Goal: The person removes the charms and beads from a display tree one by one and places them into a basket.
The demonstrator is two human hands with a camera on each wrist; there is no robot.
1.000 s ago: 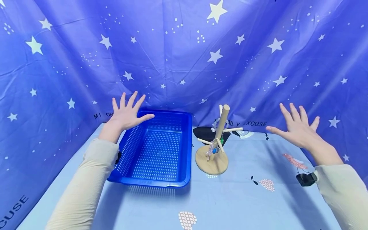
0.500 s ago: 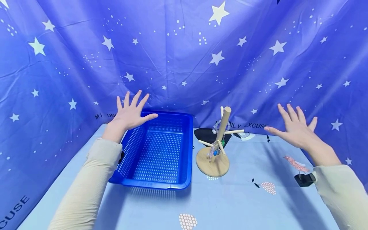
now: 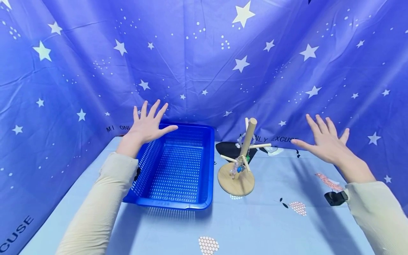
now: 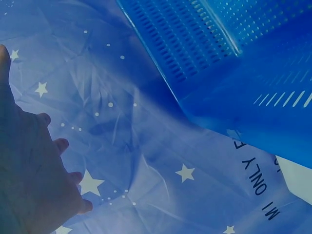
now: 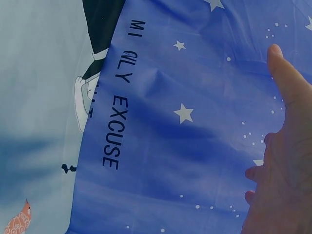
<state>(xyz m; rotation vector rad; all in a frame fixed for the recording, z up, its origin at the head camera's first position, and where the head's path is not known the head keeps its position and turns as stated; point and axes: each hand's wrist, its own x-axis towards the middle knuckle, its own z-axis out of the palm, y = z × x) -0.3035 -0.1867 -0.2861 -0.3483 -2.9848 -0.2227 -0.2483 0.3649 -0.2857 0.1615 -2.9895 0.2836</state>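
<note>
My left hand (image 3: 145,127) is held up with its fingers spread, over the far left corner of a blue plastic basket (image 3: 210,177). Nothing is in that hand. My right hand (image 3: 328,143), fingers also spread and holding nothing, hovers above the right side of the table. Between the hands, a wooden peg stand (image 3: 247,141) rises from a round base (image 3: 231,184). Beaded bracelets hang on its pegs: a pale one (image 3: 239,140) higher up at the back, and a pinkish one (image 3: 234,169) lower, beside blue and green beads. The left wrist view shows the basket (image 4: 195,97) beside the hand.
A light blue printed cloth (image 3: 261,223) covers the table. Behind and at both sides hangs a blue curtain (image 3: 191,53) with white stars, meeting the table's far edge. A black wrist camera (image 3: 335,198) sits at the right cuff.
Both spread hands have drifted slightly inward, the left to the right and the right to the left. The view has shifted a little; basket and stand stay put.
</note>
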